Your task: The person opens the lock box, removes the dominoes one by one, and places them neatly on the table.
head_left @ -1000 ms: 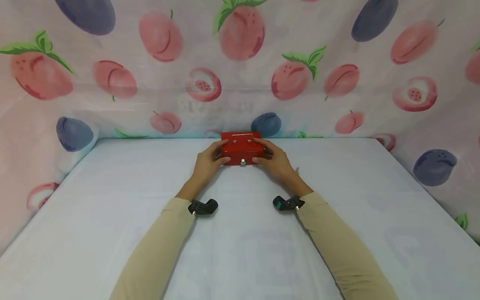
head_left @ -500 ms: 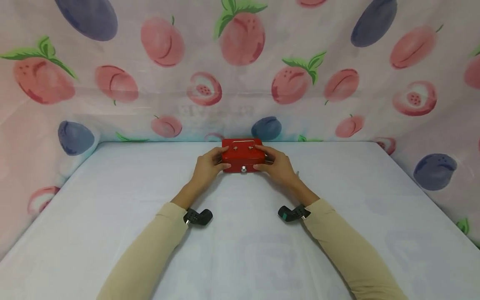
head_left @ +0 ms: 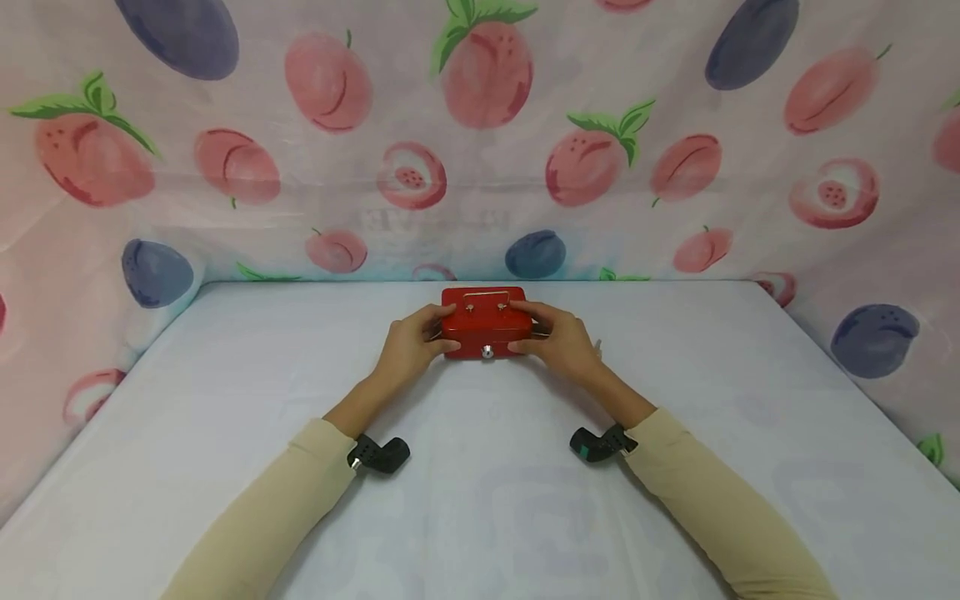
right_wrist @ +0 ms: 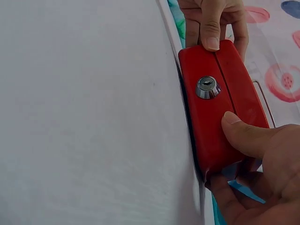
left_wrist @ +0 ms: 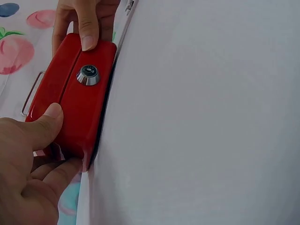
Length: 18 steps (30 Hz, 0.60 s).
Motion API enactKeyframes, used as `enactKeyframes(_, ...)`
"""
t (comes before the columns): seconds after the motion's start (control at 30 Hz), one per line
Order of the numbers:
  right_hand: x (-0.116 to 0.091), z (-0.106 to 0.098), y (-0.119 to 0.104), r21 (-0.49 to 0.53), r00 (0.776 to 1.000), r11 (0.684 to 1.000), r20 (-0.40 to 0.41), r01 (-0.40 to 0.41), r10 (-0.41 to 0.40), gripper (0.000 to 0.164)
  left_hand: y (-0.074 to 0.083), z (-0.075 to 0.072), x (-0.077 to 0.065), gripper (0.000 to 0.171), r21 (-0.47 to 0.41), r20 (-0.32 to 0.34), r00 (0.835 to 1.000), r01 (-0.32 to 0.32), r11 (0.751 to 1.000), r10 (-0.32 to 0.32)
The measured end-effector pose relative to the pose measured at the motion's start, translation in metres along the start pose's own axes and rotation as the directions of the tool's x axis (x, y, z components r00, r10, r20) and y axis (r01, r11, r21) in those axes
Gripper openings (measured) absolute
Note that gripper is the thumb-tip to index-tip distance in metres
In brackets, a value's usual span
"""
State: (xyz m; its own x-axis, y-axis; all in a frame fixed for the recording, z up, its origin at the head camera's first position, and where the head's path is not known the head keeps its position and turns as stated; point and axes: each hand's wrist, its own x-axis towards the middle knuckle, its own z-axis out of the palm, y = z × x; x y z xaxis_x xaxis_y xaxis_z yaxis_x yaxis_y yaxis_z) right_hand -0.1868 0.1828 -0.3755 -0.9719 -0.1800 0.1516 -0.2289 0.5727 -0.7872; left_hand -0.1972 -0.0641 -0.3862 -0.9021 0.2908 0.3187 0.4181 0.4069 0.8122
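Note:
A red metal cash box [head_left: 486, 322] sits near the far edge of the table, its round silver lock [right_wrist: 207, 87] facing the person and a thin wire handle [left_wrist: 32, 93] on its lid. The left hand [head_left: 408, 343] grips the box's left end, thumb on the front face and fingers round the side. At the right end, the right hand [head_left: 564, 340] holds it the same way, its thumb [right_wrist: 243, 134] on the front beside the lid seam. The lid is closed. Some fingertips are hidden behind the box.
A white cloth [head_left: 480, 483] covers the table. Behind it hangs a fruit-patterned curtain [head_left: 480, 167]. A small metal piece, perhaps a key [left_wrist: 129, 5], lies just beyond the right hand. Each wrist wears a black camera [head_left: 379, 455].
Both hands have drawn the cash box a little toward the person, away from the curtain. The forearms have moved back and spread slightly apart. The grip looks the same.

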Motion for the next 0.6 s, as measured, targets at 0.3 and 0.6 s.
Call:
enactKeyframes(0.3,-0.01,0.003,-0.001,-0.045,1.0,0.999,0.01,0.002,-0.002,0.062,0.002,-0.004,-0.013,0.055,0.007,0.022,1.0,0.006,1.0,-0.006)
enactKeyframes(0.6,-0.018,-0.003,-0.001,-0.069,0.998,0.997,0.048,0.046,-0.043,0.063,-0.005,-0.004,-0.021,0.056,-0.008,-0.009,0.999,-0.041,0.999,0.041)
